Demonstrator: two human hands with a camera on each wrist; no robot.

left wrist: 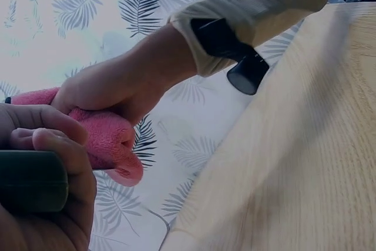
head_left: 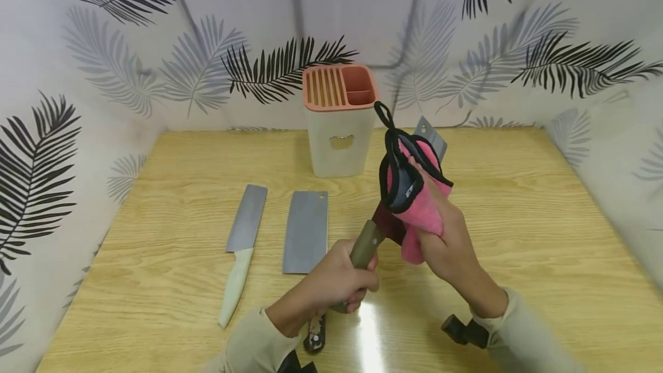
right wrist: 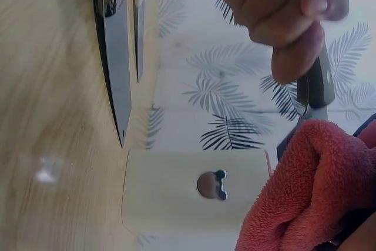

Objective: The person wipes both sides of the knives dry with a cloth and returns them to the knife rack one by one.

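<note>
My left hand (head_left: pixel 339 275) grips the olive-green handle of a wide-bladed kitchen knife (head_left: pixel 365 244), held up above the table with its blade pointing away and to the right. A pink cloth (head_left: pixel 427 212) with black trim and a hanging loop is folded over the blade. My right hand (head_left: pixel 448 238) holds that cloth around the blade, whose far end sticks out past it. Most of the blade is hidden. In the right wrist view, the cloth (right wrist: pixel 311 192) sits just beyond the handle, below the left hand (right wrist: pixel 288 22).
A cleaver (head_left: pixel 305 232) with a dark, worn handle lies on the wooden table (head_left: pixel 518 217), partly under my left arm. Left of it lies a knife with a pale handle (head_left: pixel 237 286). At the back stands a cream knife holder (head_left: pixel 336 160) with a slotted pink top, near the leaf-patterned wall covering.
</note>
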